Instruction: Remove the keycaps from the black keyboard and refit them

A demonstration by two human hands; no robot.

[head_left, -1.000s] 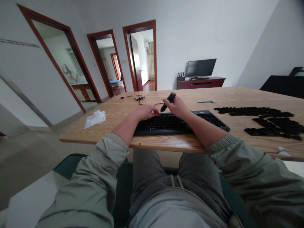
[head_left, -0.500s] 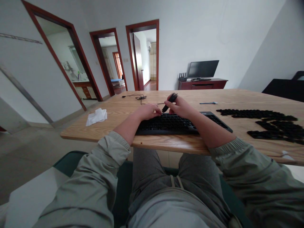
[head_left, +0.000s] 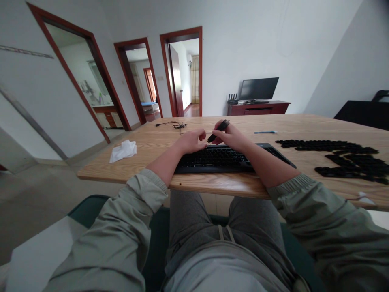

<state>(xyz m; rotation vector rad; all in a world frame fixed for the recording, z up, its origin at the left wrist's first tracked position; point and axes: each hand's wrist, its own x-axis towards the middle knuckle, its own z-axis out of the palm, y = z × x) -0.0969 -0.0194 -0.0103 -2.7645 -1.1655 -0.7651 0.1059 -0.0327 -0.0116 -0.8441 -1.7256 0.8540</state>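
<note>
A black keyboard lies along the front edge of the table, with small pale outlines over its key area. My right hand is closed around a thick, black, stick-shaped tool, tilted with its narrow end pointing down and left at the keyboard's back edge; its exact kind is unclear. My left hand rests over the keyboard's back left part, close to the tool's lower end. Its fingers are curved, with a gap between thumb and forefinger and nothing visible in them. Both forearms cover parts of the keyboard.
Many small black pieces, seemingly keycaps, lie in rows at the right. A blue thin brush-like stick is farther back. Crumpled white tissue lies at the left, a coiled black cable behind my left hand.
My left hand has lifted slightly, its fingers drawing up and apart from the thumb. The tool in my right hand has tilted a little more toward the right.
</note>
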